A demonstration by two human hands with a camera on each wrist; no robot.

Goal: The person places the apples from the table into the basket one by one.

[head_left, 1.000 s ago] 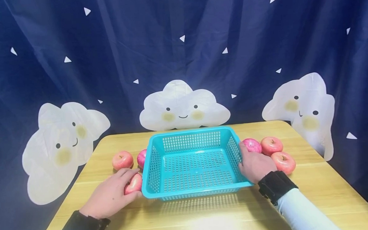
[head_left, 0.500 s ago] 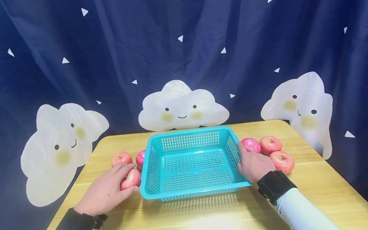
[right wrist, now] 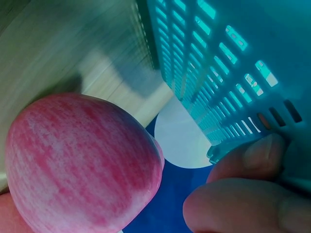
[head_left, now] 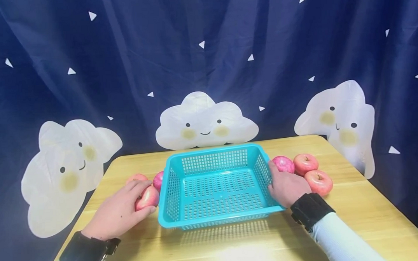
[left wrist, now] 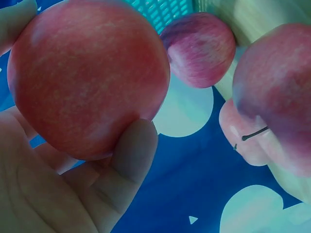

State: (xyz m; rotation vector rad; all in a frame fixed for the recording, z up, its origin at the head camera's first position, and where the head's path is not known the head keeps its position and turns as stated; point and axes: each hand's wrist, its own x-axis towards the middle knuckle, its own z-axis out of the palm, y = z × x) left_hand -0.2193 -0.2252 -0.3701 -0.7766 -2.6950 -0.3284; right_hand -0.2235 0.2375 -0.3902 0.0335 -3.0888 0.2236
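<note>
My left hand (head_left: 116, 210) grips a pinkish-red apple (head_left: 147, 198) beside the left end of a turquoise plastic basket (head_left: 171, 225). In the left wrist view, thumb and fingers curl round this apple (left wrist: 90, 80). Just behind it, partly covered by the fingers, lies another pinkish apple (head_left: 136, 176). A magenta apple (head_left: 158, 181) sits close to the basket's left wall. At the opposite end, my right hand (head_left: 290, 187) holds the basket's right rim, fingers over the edge. Nothing lies in the basket. In the right wrist view, a magenta apple (right wrist: 85, 162) stands near that hand.
Right of the basket, the magenta apple (head_left: 284, 164) and two pinkish apples, one behind (head_left: 306, 164) and one nearer (head_left: 318, 182), sit together on the wooden table (head_left: 360, 225). A dark blue curtain (head_left: 206, 68) with white clouds hangs behind the table.
My left hand and its apple have shifted slightly away from me, and the fingers now cover more of the apple behind. The right hand keeps its hold; the whole view has drifted a little.
</note>
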